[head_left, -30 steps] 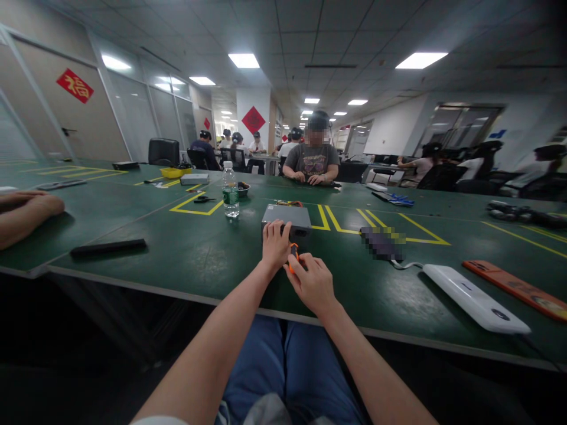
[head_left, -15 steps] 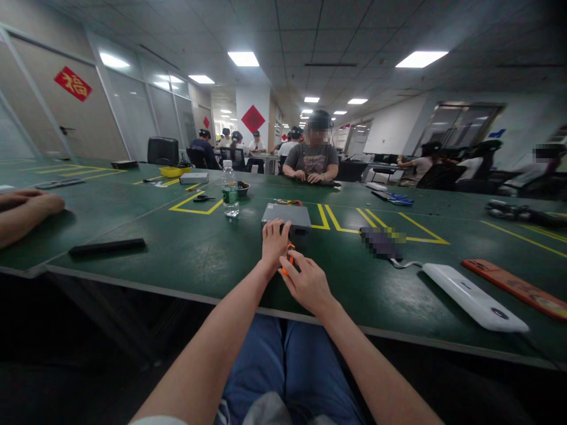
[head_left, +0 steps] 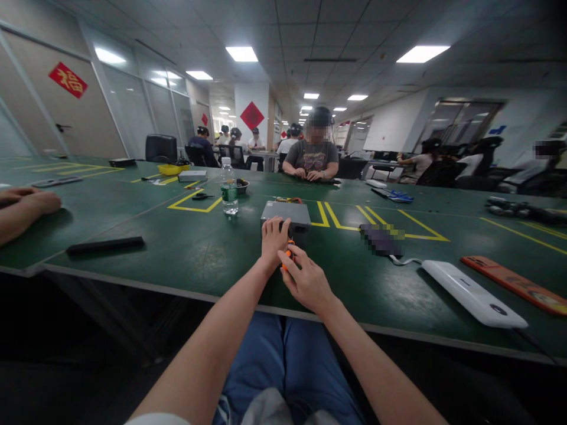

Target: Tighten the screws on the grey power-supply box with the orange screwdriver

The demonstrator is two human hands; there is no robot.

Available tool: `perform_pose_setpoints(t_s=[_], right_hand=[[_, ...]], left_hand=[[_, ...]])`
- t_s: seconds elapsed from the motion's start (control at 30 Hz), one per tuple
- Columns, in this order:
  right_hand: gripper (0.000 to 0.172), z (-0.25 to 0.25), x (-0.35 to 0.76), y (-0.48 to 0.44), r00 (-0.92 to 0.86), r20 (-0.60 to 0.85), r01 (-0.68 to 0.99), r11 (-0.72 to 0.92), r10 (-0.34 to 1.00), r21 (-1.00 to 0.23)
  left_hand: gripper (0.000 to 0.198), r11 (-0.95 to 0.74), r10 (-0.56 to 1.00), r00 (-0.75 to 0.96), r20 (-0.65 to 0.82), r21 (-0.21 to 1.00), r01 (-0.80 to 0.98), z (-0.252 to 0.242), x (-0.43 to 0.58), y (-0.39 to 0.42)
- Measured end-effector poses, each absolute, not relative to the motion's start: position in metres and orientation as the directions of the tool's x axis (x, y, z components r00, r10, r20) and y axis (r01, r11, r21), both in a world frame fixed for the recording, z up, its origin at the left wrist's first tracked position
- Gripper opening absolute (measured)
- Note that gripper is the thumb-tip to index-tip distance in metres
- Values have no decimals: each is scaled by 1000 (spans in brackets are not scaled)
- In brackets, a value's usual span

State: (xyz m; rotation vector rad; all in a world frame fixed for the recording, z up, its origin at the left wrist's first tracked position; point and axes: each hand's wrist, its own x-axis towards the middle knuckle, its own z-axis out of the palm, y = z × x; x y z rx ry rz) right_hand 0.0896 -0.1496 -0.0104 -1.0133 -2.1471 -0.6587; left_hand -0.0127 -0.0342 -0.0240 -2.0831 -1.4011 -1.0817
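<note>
Where the green table (head_left: pixel 186 248) fills the middle band of the frame, a person in a grey shirt (head_left: pixel 312 158) sits at its far edge in the upper centre, and a co-worker's hand (head_left: pixel 27 203) rests on the far left. A long white device (head_left: pixel 472 293) lies at the lower right and a flat black bar (head_left: pixel 105 244) at the left. Just above the centre sits the grey metal box (head_left: pixel 287 213), with a water bottle (head_left: pixel 229 190) standing apart to its upper left.

The left hand (head_left: pixel 273 238) lies over the box's near top edge, fingers spread flat on the lid, bracing it rather than clasping it. The right hand (head_left: pixel 306 281), just below and touching it, is pinched around the orange-handled tool (head_left: pixel 289 254), whose tip points at the box's near face; the tip itself is hidden behind the fingers.

The risks look modest. With the left hand only pressing down, a hard push from the tool could slide the box away across the smooth tabletop. The two hands are crowded together, so a slipping tip could catch the left thumb. Whatever small part the tool works on could drop and roll off the near edge.
</note>
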Motion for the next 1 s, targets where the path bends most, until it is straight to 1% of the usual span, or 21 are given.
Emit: perform_pose_setpoints(t_s=[0.1,0.17,0.33,0.53,0.6,0.67,0.77,0.83,1.0], right_hand=[[30,-11,88,-147,-507,750,799,557,424,226],[27,-12,88,-145,-509,757,801,546,408,245],[24,-13,89,-144,-483,764,808,554,427,201],[32,-11,88,-148,-495,720,791,596,487,140],[31,-11,88,-148,-463,753,806,577,467,137],[26,-13,89,-148,-412,800,828,546,437,128],[19,-15,92,-147,-335,839,857,509,430,81],[18,-16,93,-147,-316,836,869,491,448,65],[21,-17,94,-149,-321,800,892,446,506,76]], left_hand=[[44,-414,600,190,777,97,905,-24,-12,-34],[44,-417,599,191,777,100,903,-23,-12,-34],[41,-422,590,190,785,99,901,-24,-13,-33],[38,-418,604,177,777,120,900,-24,-13,-30],[36,-417,606,165,779,134,899,-24,-13,-32],[33,-418,601,151,785,148,896,-22,-13,-34],[30,-428,592,135,795,168,888,-20,-11,-36],[28,-423,595,117,795,186,887,-19,-10,-36],[26,-402,606,86,791,210,891,-19,-8,-33]])
